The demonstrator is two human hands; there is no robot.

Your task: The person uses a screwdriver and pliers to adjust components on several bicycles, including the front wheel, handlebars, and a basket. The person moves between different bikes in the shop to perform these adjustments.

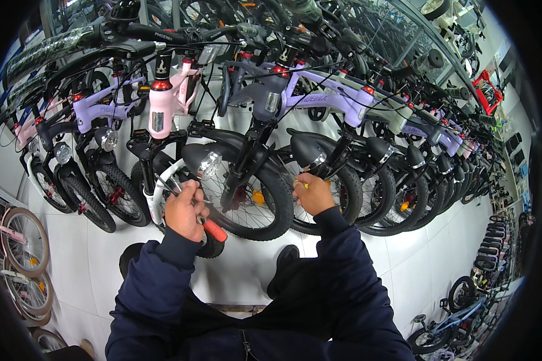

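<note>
My left hand (185, 212) is closed around a hand tool whose red-orange handle (214, 230) sticks out below the palm. Thin metal shows at the fingertips, but the tool's exact kind is unclear. Just above that hand is a black bullet-shaped front light (203, 160), and a white fork leg (167, 175) stands beside it. My right hand (314, 195) is closed too, pinching a small yellow piece (306, 185) that is too small to name. It is in front of a bicycle's front wheel, below another black front light (308, 154).
A tight row of bicycles runs left to right, including a pink frame (161, 111) and a lilac frame (337, 99). Handlebars and cables crowd above my hands. More bicycles with tan tyres (25, 240) stand at left; a blue bicycle (457, 319) is at lower right.
</note>
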